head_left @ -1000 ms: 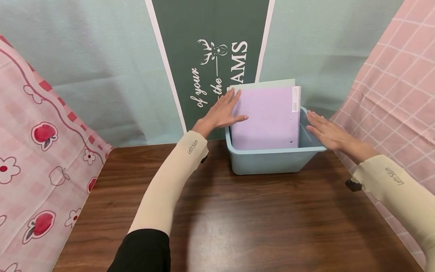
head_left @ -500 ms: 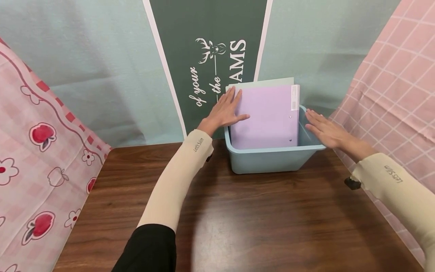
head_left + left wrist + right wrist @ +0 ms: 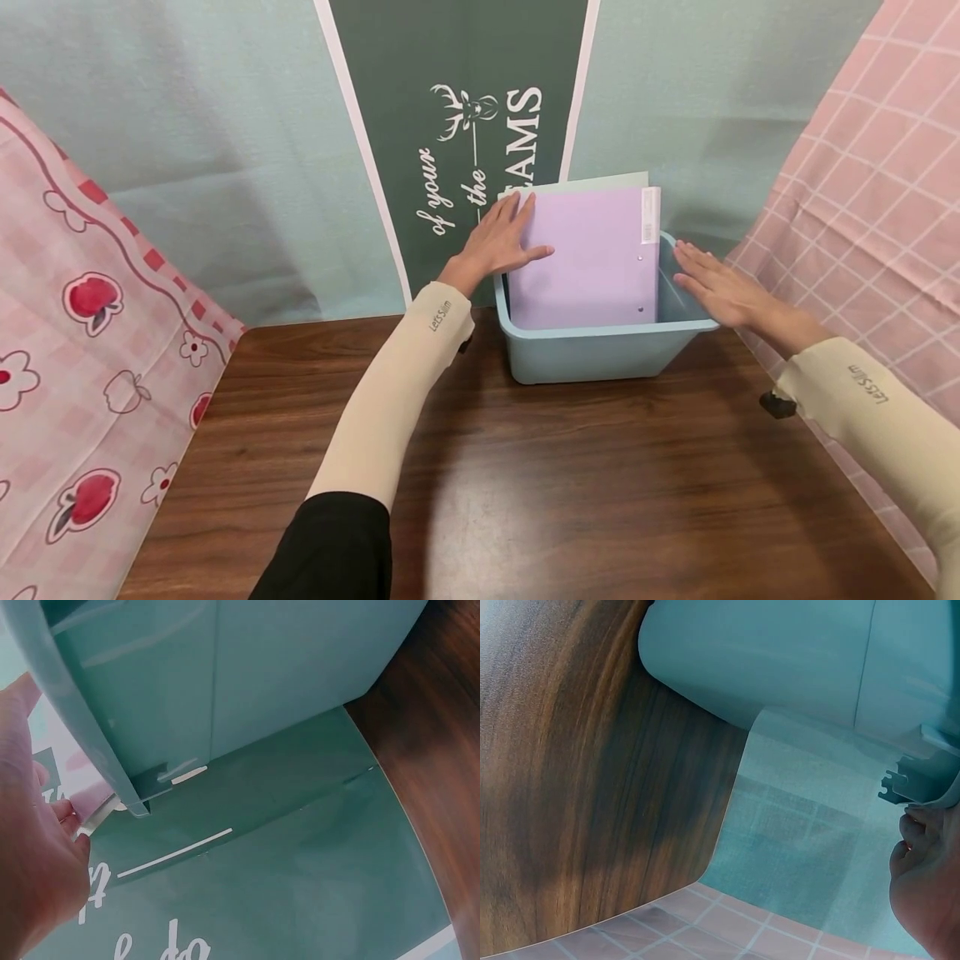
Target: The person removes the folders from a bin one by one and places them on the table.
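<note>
In the head view a light-blue plastic bin (image 3: 600,358) stands on the table near the back curtain. A purple binder (image 3: 585,258), with a white label at its upper right and two small rivets, stands upright in it. Behind the binder shows the top of a pale green folder (image 3: 607,181). My left hand (image 3: 495,242) touches the upper left corner of the binder, its fingers straight and thumb spread. At the bin's right rim rests my right hand (image 3: 720,287), fingers extended. The wrist views show both hands only partly, beside the bin's outer walls.
The brown wooden table (image 3: 570,483) reaches toward me in front of the bin. A pale green and dark green printed curtain (image 3: 465,50) hangs close behind it. Pink cloths hang on the left (image 3: 97,375) and on the right (image 3: 862,208).
My left forearm has shifted slightly right and forward, while the left hand keeps its place at the binder's corner. The right hand, bin and binder stay nearly still.
</note>
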Tool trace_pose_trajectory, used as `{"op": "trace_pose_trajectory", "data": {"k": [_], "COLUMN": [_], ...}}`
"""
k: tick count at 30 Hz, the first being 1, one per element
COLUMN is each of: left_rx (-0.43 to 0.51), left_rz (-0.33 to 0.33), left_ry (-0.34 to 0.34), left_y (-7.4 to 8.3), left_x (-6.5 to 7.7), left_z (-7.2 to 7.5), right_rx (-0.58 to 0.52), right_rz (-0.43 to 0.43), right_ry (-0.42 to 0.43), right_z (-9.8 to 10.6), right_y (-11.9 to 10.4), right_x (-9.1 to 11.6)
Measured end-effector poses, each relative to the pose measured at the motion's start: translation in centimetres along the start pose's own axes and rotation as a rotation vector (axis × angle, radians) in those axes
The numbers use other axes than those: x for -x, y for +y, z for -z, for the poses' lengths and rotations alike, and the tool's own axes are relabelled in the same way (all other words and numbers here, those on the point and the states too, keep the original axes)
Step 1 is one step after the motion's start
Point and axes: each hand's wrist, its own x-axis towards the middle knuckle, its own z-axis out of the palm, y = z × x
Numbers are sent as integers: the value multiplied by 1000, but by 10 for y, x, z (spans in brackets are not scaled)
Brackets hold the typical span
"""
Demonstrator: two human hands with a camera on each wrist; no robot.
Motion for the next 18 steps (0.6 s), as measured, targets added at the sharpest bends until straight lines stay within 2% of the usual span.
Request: {"op": "trace_pose_trajectory", "data": {"k": [8, 14, 18], "left_rx": [24, 108, 180], "left_rz": [-9, -17, -58], "left_ry": [46, 92, 138], "left_y": [-1, -3, -6], "left_x": [2, 5, 7], "left_z": [0, 0, -3], "right_rx": [-14, -33, -36], "right_rz": [21, 46, 40], "right_ry": [28, 52, 54], "right_z": [-2, -3, -4], "right_y": [-2, -3, -2], "right_x": [0, 0, 1]}}
